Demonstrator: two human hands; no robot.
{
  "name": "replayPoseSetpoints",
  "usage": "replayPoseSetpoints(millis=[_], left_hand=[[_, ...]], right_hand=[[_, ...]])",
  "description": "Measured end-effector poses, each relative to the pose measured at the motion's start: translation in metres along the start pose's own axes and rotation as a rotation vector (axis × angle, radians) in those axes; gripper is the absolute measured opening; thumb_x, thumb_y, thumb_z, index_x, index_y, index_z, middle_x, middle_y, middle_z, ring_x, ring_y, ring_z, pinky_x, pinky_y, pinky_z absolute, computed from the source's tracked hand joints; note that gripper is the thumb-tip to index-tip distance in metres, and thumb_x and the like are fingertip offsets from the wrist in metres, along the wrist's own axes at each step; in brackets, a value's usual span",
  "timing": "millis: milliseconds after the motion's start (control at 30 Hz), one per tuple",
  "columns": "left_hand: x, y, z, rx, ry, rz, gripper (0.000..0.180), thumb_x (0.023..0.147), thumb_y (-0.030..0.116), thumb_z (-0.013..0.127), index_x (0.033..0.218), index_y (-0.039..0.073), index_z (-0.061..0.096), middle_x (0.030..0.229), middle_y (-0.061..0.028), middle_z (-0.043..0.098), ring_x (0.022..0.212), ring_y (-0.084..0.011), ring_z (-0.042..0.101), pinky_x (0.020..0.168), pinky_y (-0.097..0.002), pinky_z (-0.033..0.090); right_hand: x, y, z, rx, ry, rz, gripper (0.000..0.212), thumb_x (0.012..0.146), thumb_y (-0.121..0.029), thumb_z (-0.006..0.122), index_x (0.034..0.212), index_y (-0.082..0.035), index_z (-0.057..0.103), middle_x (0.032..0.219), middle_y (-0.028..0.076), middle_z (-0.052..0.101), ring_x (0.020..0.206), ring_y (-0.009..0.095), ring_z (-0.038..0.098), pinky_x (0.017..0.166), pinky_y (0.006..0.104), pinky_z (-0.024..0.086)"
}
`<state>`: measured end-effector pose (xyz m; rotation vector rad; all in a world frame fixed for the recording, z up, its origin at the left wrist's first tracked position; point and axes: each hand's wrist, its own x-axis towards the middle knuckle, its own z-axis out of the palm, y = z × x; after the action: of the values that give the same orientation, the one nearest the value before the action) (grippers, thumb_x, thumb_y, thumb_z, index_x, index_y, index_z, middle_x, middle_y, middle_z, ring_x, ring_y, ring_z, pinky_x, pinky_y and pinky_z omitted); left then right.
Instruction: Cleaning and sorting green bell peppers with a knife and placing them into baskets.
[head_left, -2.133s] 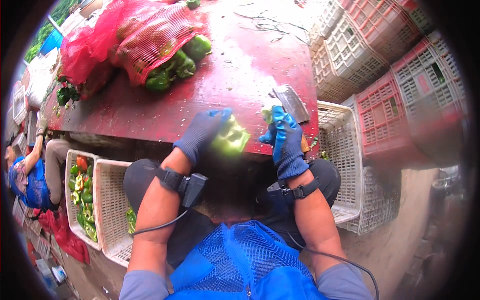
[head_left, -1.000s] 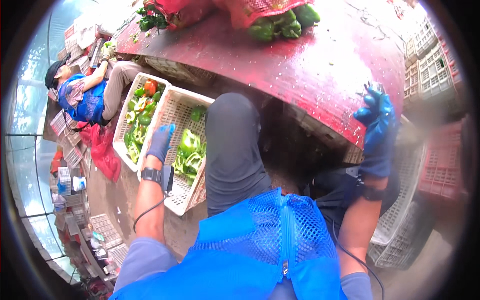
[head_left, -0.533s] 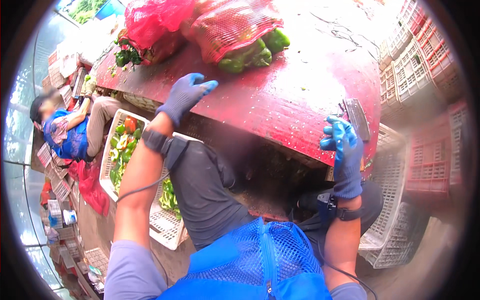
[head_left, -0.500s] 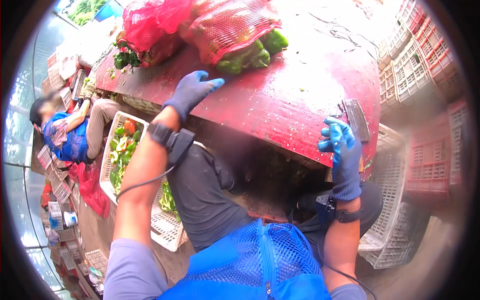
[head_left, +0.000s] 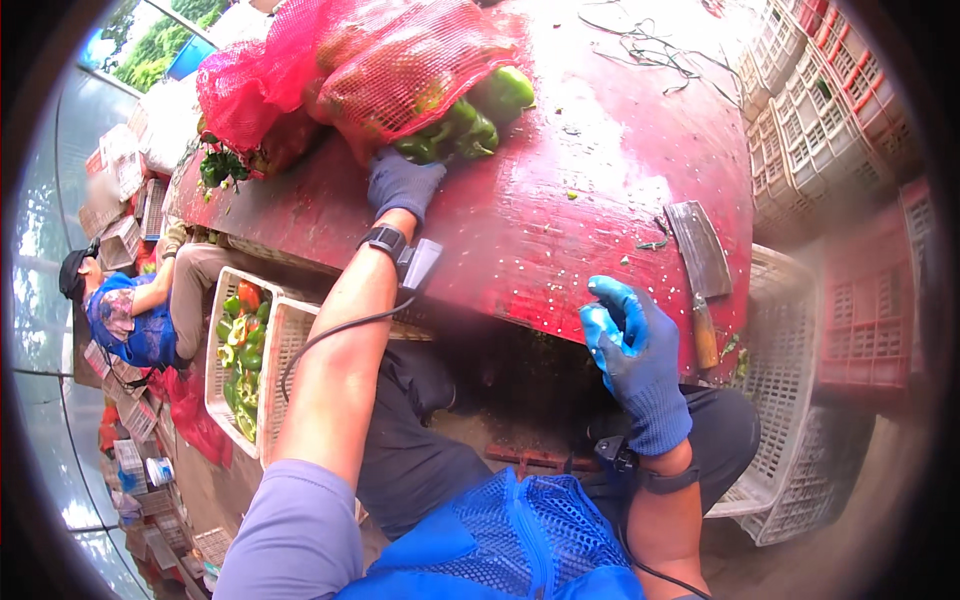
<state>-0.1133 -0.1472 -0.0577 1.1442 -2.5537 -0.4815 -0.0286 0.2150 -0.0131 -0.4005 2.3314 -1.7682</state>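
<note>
Several peppers (head_left: 476, 136) lie just past left hand (head_left: 403, 187), slanting away rightward from its fingers; grip hidden, can't tell. Right hand (head_left: 635, 350) farther off, fingers loosely parted.

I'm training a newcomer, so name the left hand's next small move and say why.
Probably close the left hand on a green pepper and draw it out: the hand is close by, at the edge of the red net bag, while the right hand looks empty and the knife lies on the table.
</note>
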Motion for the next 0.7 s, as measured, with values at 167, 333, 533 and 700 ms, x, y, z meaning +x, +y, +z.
replayPoseSetpoints(millis=[167,333,533,700], left_hand=[[-0.033,0.004,-0.008,0.020,-0.004,-0.026,0.094,0.059,0.055,0.086,0.127,0.000,0.050,0.127,-0.0263,0.053,0.116,-0.0406,0.058,0.097,-0.0466,0.049],[-0.101,0.007,-0.017,-0.125,-0.037,0.113,0.077,0.058,0.049,0.089,0.114,0.002,0.062,0.110,-0.0211,0.065,0.098,-0.0332,0.066,0.087,-0.0404,0.053],[-0.186,0.024,-0.064,-0.892,-0.643,0.028,0.053,0.075,0.038,0.082,0.115,0.006,0.064,0.100,-0.0075,0.070,0.079,-0.0196,0.067,0.072,-0.0303,0.055],[-0.208,0.034,-0.074,-0.886,-1.137,-0.213,0.037,0.094,0.023,0.049,0.128,0.010,0.059,0.134,-0.0023,0.059,0.127,-0.0202,0.050,0.114,-0.0397,0.031]], right_hand=[[-0.002,0.005,0.000,-0.059,-0.025,-0.009,0.035,0.084,-0.022,0.076,0.112,-0.002,0.066,0.089,0.014,0.068,0.076,0.022,0.068,0.068,0.0335,0.055],[-0.001,0.011,0.008,-0.088,-0.020,-0.019,0.035,0.085,-0.025,0.075,0.110,-0.002,0.067,0.090,0.016,0.069,0.077,0.025,0.069,0.069,0.0364,0.055],[0.005,0.030,0.008,-0.104,0.018,0.020,0.034,0.088,-0.032,0.070,0.107,-0.004,0.067,0.092,0.019,0.071,0.082,0.030,0.070,0.073,0.0397,0.055],[0.007,0.031,0.011,-0.206,-0.013,0.033,0.040,0.090,-0.038,0.066,0.110,-0.003,0.065,0.094,0.019,0.070,0.086,0.031,0.070,0.077,0.0418,0.054]])
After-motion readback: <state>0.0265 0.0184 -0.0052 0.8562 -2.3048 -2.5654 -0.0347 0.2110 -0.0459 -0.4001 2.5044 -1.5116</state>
